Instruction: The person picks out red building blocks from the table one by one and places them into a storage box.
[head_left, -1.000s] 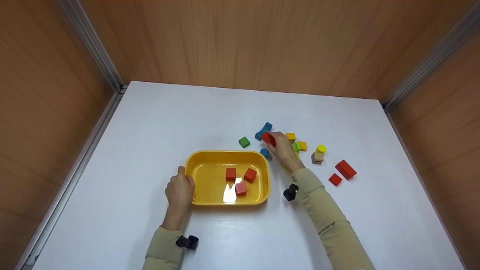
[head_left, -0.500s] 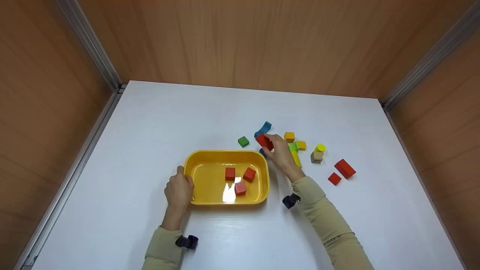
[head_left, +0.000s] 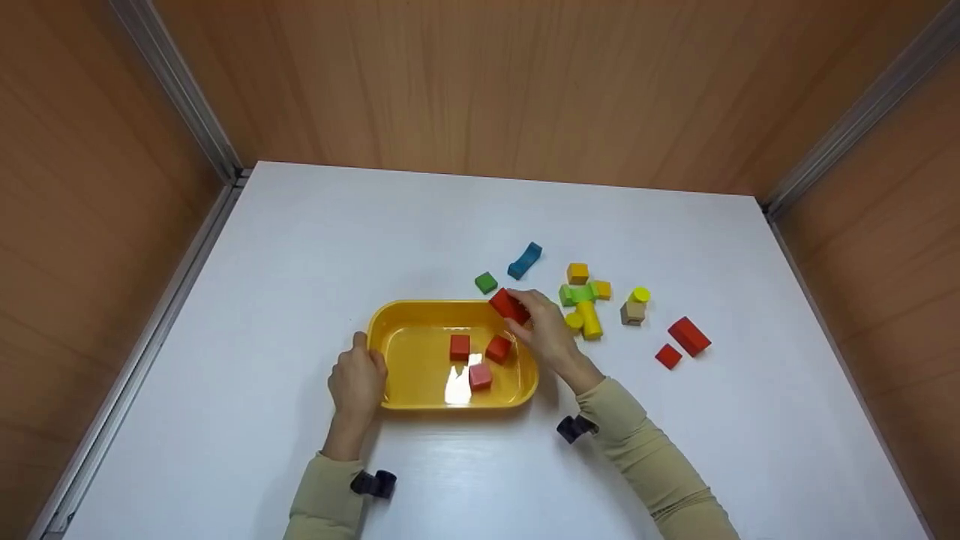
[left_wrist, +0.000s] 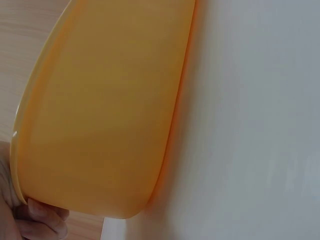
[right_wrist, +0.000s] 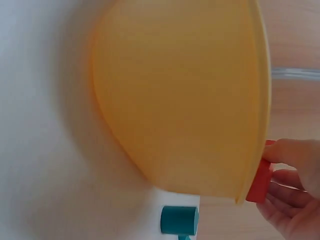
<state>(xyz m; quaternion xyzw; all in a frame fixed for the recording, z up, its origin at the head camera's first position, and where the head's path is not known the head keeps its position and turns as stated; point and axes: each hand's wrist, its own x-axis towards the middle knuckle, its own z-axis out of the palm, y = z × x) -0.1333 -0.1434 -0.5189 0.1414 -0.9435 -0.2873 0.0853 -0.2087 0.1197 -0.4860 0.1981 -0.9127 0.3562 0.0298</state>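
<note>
A yellow tray (head_left: 420,406) stands on the white table, with two red cubes (head_left: 460,347) and a pink cube (head_left: 481,376) inside. My left hand (head_left: 358,382) grips its left end; in the left wrist view, fingers (left_wrist: 45,220) curl at the tray's rim. Over the back right corner, my right hand (head_left: 551,336) pinches a red rectangular block (head_left: 507,305) between thumb and fingers. The right wrist view has this block (right_wrist: 259,184) at rim height, partly behind the tray's wall (right_wrist: 185,100).
Behind the tray lie a green cube (head_left: 486,283) and a blue curved block (head_left: 525,260). A blue-green cylinder (right_wrist: 179,220) sits near the tray. Yellow and light green blocks (head_left: 581,294), a plain wood cube (head_left: 633,313) and two red blocks (head_left: 689,337) are rightward. Wooden panels surround the table.
My right hand has carried the red block left and toward me, from beside the blue curved block to over the tray's corner. The left hand keeps its grip on the tray.
</note>
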